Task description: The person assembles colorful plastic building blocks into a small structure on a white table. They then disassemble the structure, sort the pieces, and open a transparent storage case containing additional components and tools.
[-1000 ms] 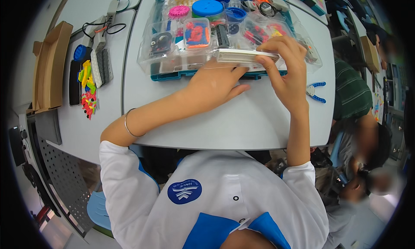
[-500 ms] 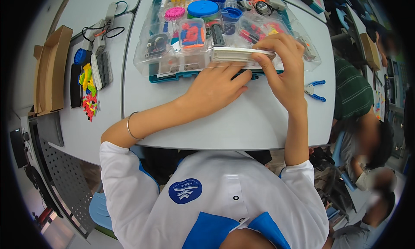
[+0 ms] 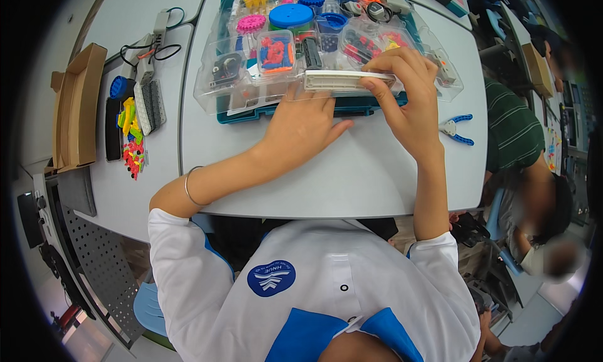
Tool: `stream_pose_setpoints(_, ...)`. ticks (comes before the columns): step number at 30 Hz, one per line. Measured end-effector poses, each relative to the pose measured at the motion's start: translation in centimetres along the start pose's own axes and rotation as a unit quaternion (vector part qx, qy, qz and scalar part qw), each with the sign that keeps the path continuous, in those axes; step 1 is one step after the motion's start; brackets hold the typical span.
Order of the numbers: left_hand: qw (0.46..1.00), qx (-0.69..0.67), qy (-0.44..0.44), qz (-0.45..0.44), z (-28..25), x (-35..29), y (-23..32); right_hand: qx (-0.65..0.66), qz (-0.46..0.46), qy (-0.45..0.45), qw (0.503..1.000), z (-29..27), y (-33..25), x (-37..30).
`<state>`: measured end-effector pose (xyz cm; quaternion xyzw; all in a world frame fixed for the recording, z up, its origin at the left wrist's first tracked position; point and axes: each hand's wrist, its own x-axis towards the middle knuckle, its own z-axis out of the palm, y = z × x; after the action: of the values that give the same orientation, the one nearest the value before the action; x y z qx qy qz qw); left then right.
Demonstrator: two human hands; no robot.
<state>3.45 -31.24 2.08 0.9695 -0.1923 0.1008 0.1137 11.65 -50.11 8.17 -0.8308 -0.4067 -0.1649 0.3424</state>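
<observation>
A clear plastic tray [image 3: 242,93] of bright building parts lies over a teal box [image 3: 242,115]. My right hand [image 3: 411,104] is closed at the right end of a long white plastic beam [image 3: 330,81], thumb on the near side and fingers over the top. The beam runs along the tray's near edge. My left hand [image 3: 298,126] reaches to the same edge below the beam, thumb held apart and fingers stretched out. Its fingertips go under the tray edge and are partly hidden.
Blue-handled pliers [image 3: 458,129] lie right of my right hand. On the left table are an open cardboard box [image 3: 76,111], a grey studded block [image 3: 149,108], small coloured pieces [image 3: 133,151] and a cabled module [image 3: 146,64]. Another person in a green striped shirt [image 3: 515,126] sits at right.
The white beam has tipped so more of its side shows. My left fingers have drawn back leftward from the box's front, and the thumb has spread. My right hand keeps its grip.
</observation>
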Motion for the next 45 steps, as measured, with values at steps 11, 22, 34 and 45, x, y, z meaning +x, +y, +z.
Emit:
stream_pose_setpoints(11, 0.997, -0.028, 0.060, 0.041, 0.3, 0.0, 0.0, -0.016, 0.001, -0.005, 1.000, 0.1, 0.0, -0.2)
stream_pose_setpoints(22, 0.996, -0.005, -0.080, -0.038, -2.8, -0.9, 0.2, -0.005, -0.002, 0.002, 1.000, 0.0, 0.0, -0.1)
stream_pose_setpoints(34, 0.997, -0.011, -0.014, -0.072, -3.2, -1.7, -1.9, -0.003, 0.001, 0.012, 1.000, 0.1, -0.1, -0.2)
stream_pose_setpoints(45, 0.995, -0.077, 0.000, 0.062, -2.1, -2.4, -3.4, -0.003, 0.011, -0.005, 1.000, 0.4, 0.0, -0.8)
